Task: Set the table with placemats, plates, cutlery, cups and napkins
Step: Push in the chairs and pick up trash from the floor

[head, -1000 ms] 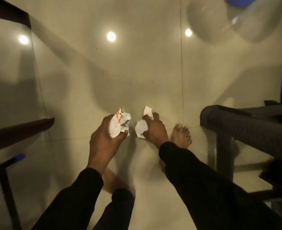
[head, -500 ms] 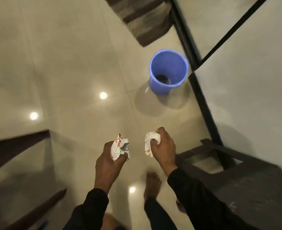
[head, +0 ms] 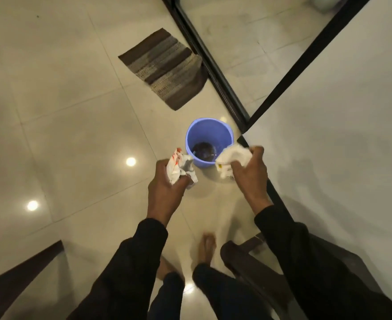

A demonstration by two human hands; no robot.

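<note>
My left hand point(head: 166, 187) grips a crumpled white napkin with red marks point(head: 182, 168). My right hand point(head: 251, 175) grips a second crumpled white napkin point(head: 233, 158). Both hands are held over the tiled floor, one on each side of a blue plastic bin point(head: 208, 142) that stands on the floor just beyond them. Something dark lies at the bottom of the bin. The right napkin hangs over the bin's right rim.
A brown striped floor mat point(head: 165, 68) lies beyond the bin. A black door frame point(head: 213, 65) runs diagonally at the right, beside a pale wall point(head: 340, 135). A dark chair point(head: 248, 257) stands at my lower right. A dark wooden edge point(head: 17, 278) shows lower left.
I have walked toward the blue bin, which now sits right in front of my hands. Both hands still hold their napkins and have spread apart to either side of the bin.
</note>
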